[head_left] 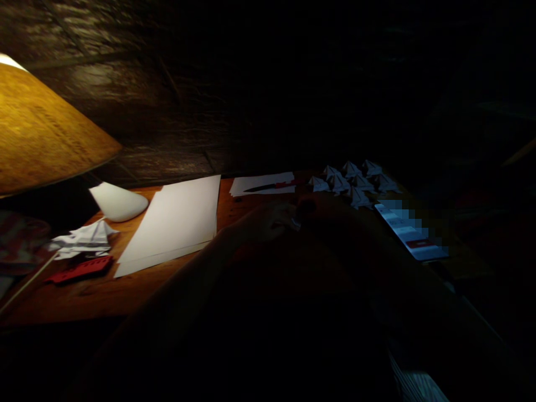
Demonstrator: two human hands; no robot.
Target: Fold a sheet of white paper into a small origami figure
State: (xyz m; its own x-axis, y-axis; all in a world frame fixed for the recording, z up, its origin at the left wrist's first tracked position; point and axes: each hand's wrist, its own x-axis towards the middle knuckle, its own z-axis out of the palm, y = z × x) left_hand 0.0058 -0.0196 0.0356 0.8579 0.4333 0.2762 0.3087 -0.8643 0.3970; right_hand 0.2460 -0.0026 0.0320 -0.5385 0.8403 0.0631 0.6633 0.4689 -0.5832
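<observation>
My left hand (271,219) is over the middle of the table, its fingers bent and closed on a small piece of folded white paper (295,224). Close against it, my right hand (320,207) lies in deep shadow with curled fingers. Darkness hides what the right fingers grip. Just beyond the hands, a knife (268,187) with a red handle rests on a small stack of white paper (238,186). Several folded paper figures (337,182) stand grouped at the back right, beyond my right hand.
Large white sheets (176,218) lie on the wooden table (157,287) left of my hands. Farther left are a white curved object (123,204), a crumpled folded paper (86,239), a red object (81,270) and a yellow lampshade (50,128). A lit phone (404,231) lies right.
</observation>
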